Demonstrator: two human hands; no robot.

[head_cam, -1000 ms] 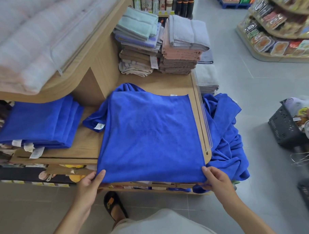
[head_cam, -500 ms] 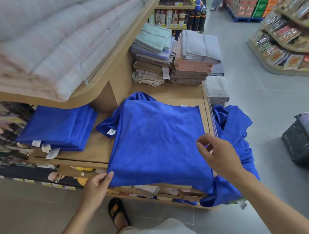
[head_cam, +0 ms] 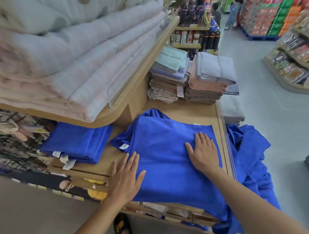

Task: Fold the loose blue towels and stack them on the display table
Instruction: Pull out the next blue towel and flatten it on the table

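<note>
Blue towel (head_cam: pixel 162 152) lies spread on the wooden table (head_cam: pixel 182 112). The left hand (head_cam: pixel 125 178) and right hand (head_cam: pixel 203 152) press flat on it, fingers straight. A folded blue stack (head_cam: pixel 77 143) sits left, loose blue towels (head_cam: pixel 247 157) hang right, and pastel towel stacks (head_cam: pixel 208 79) stand behind.

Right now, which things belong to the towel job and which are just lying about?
Job: blue towel on the display table, left hand and right hand flat on it; folded blue stack at left; loose blue towels off the right edge.
Lying about: pink and brown towel stacks; quilts on the upper shelf; bottles behind.
</note>
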